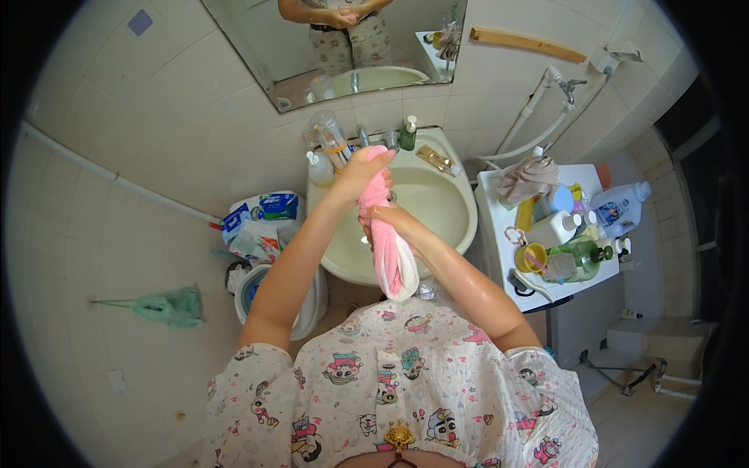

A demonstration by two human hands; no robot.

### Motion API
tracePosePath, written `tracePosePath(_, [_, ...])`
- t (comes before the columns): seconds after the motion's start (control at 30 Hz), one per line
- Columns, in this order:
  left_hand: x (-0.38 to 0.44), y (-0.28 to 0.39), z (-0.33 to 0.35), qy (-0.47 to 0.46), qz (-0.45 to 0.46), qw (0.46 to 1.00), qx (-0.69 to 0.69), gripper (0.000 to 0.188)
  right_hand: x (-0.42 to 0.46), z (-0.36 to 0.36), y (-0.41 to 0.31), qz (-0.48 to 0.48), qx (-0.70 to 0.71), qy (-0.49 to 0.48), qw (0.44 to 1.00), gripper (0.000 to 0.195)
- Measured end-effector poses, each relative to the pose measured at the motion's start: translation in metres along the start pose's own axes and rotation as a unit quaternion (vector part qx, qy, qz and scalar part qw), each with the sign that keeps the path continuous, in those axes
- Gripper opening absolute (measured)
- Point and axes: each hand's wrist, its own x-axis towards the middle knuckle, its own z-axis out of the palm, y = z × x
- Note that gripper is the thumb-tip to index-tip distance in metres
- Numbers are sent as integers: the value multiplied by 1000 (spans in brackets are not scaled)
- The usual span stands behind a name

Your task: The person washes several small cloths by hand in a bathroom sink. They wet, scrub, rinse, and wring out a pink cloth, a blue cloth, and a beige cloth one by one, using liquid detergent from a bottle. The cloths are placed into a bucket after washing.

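Above the washbasin point(436, 199), both of my hands grip one pink and white cloth point(393, 257), bunched lengthwise. My left hand point(363, 175) is closed around its far end, near the metal faucet point(363, 136). Nearer to me, my right hand point(391, 225) wraps around the cloth's middle, and the looped end hangs towards my patterned shirt. A green pump bottle point(408, 133), a clear container of brushes point(333, 137), a white pump bottle point(319, 168) and a squeeze tube point(437, 159) stand or lie on the basin's rim. My palms are hidden.
To the right, a white surface point(491, 234) holds several bottles, a yellow cup point(531, 257) and a crumpled grey cloth point(528, 178). Tissue packs point(278, 206) and a bucket point(246, 292) are at the left. A mirror point(351, 52) hangs behind the basin; a green bag point(169, 307) hangs on the left wall.
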Motion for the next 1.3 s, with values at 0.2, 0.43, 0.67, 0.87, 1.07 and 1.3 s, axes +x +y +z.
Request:
tracePosePath(0.2, [52,-74,-21,144,72,875,457,26,47,-41,46,-23,-83,136,987,22])
tracePosePath(0.43, [69,-134,-21,134,26,750,648,22,86,-84,104,-46,-329,263,906,46])
tracePosePath(0.67, [77,-132,-61,131,17,956,261,52,54,-68,63,12,-82,164,983,36])
tracePosePath(0.87, [-23,-110,-17,-150,-219,919,-290,83,19,-48,-32,-130,306,-257,908,23])
tracePosePath(1.07, [-38,-112,-37,-269,-144,950,-64,86,-55,-18,-96,-336,-322,-149,873,56])
tracePosePath(1.3, [-71,39,8,-303,7,940,156,78,-56,-54,-74,-49,54,-226,971,65])
